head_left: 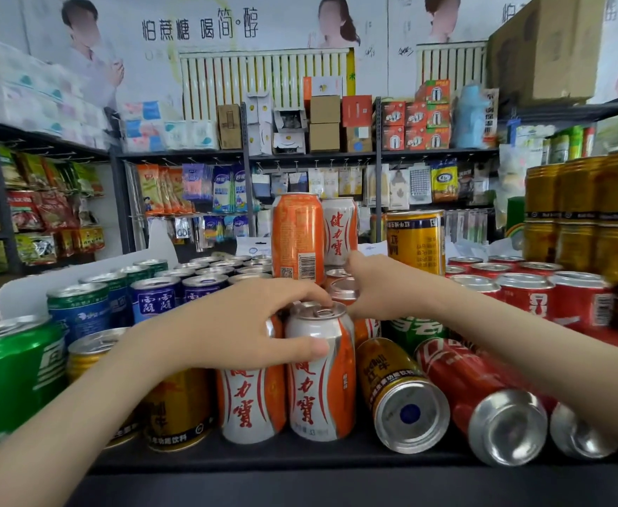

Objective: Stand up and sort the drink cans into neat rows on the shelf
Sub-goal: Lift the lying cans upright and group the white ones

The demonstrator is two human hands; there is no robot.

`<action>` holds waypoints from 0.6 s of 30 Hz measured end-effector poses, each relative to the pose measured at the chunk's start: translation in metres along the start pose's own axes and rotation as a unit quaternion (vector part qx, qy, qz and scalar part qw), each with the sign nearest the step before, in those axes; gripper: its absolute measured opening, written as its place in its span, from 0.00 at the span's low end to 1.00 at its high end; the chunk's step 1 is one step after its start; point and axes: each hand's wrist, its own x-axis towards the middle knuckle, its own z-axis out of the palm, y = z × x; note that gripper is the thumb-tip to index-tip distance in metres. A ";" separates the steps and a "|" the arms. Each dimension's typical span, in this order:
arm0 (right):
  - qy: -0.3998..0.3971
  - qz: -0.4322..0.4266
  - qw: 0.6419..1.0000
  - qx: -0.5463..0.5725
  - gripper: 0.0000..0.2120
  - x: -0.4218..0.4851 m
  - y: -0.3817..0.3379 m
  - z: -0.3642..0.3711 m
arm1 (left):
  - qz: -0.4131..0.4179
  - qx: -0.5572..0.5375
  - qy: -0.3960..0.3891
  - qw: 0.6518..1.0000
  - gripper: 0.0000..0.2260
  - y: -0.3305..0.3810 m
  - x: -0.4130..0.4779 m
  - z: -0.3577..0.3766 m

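Observation:
My left hand [241, 320] grips the top of an upright orange-and-white can [320, 382] at the shelf's front, thumb on its side and fingers over the lid. A matching can [251, 404] stands touching it on the left. My right hand [380, 287] reaches past them, fingers down among orange cans [340, 287] behind; what it touches is hidden. A gold can [402, 393] and a red can [483, 400] lie on their sides at the front right. Two orange cans [296, 236] stand stacked higher at the back.
Green cans [11, 375] and blue cans [154, 298] stand at the left. Upright red cans [527, 294] fill the right, with tall stacks of gold cans [585, 214] beyond. The dark shelf edge [300, 466] runs along the front. Hanging goods and boxes line the back wall.

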 end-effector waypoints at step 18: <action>0.237 -0.069 0.969 0.002 0.32 -0.040 -0.017 -0.086 | -0.003 0.037 -0.001 0.999 0.31 0.007 0.001 -0.006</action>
